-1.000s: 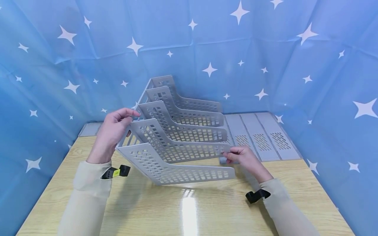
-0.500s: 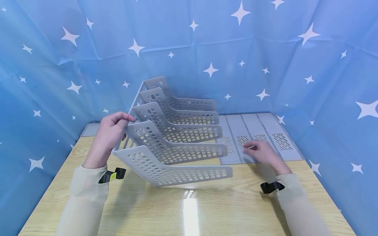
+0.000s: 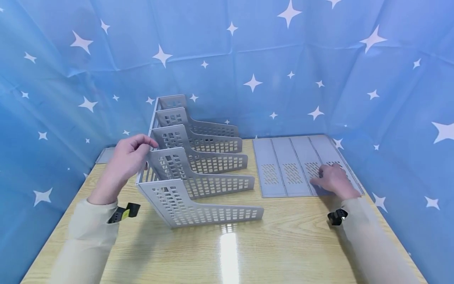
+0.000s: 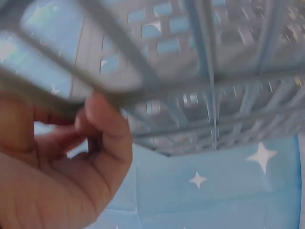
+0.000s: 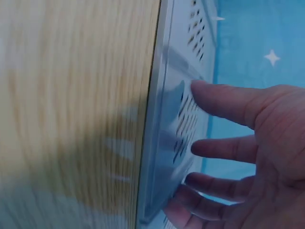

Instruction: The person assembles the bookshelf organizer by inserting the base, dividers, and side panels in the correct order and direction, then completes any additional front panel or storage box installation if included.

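Observation:
A grey plastic file rack [image 3: 213, 215] with several perforated, L-shaped dividers stands on the table. At its left, slatted side, my left hand [image 3: 129, 159] grips an upper bar; in the left wrist view the fingers of that hand [image 4: 81, 167] curl round the bar. My right hand [image 3: 335, 181] is over the right part of a flat grey slotted panel [image 3: 264, 157], which has several sections. Seen from the right wrist, the right hand [image 5: 267, 152] has its fingers spread at the panel's slots, holding nothing; whether the fingertips touch it I cannot tell.
The wooden table [image 3: 276, 248] carries everything. Another flat grey piece [image 3: 104, 155] lies at the back left, partly behind my left arm. A blue curtain [image 3: 227, 51] with white stars hangs round the back and sides.
The rack has tipped down and shifted left, its dividers now lower, with my left hand still gripping it. My right hand let go of a divider and moved right to the flat panel.

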Action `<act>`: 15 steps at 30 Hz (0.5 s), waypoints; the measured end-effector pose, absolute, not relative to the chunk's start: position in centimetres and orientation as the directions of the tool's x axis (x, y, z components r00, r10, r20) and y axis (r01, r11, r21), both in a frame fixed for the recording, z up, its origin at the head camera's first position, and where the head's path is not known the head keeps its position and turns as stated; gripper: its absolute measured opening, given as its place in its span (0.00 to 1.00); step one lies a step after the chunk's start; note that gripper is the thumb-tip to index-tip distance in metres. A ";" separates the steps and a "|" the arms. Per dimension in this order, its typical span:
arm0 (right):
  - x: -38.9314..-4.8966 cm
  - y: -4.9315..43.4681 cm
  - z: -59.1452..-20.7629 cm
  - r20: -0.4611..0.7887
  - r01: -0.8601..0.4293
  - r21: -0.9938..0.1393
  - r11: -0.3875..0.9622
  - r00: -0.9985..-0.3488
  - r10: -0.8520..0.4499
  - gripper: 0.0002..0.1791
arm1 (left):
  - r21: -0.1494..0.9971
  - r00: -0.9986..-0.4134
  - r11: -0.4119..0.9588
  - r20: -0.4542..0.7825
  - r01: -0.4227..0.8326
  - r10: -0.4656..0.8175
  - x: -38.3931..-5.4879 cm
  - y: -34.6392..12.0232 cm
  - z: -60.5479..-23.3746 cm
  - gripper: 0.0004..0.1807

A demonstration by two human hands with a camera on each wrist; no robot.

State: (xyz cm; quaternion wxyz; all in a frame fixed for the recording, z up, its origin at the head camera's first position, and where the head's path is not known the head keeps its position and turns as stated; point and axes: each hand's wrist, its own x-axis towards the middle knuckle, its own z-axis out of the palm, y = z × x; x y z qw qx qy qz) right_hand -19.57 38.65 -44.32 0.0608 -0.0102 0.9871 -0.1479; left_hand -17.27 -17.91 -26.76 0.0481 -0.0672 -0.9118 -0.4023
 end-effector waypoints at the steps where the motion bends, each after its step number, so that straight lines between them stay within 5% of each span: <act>1: -19.6 38.7 -44.2 -0.123 0.004 -0.286 0.958 -0.992 -0.033 0.23 | 0.703 -0.983 0.686 0.143 0.185 0.118 -17.4 -18.2 -26.6 0.17; 7: -19.8 39.1 -43.8 -0.168 0.032 -0.251 0.967 -0.986 -0.011 0.26 | 0.570 -0.965 0.782 0.097 0.254 0.243 -19.2 -18.7 -24.9 0.24; 15: -19.5 38.8 -44.2 -0.176 0.005 -0.211 0.978 -0.984 -0.033 0.32 | 0.423 -0.974 0.889 -0.059 0.176 0.221 -23.5 -17.7 -24.1 0.37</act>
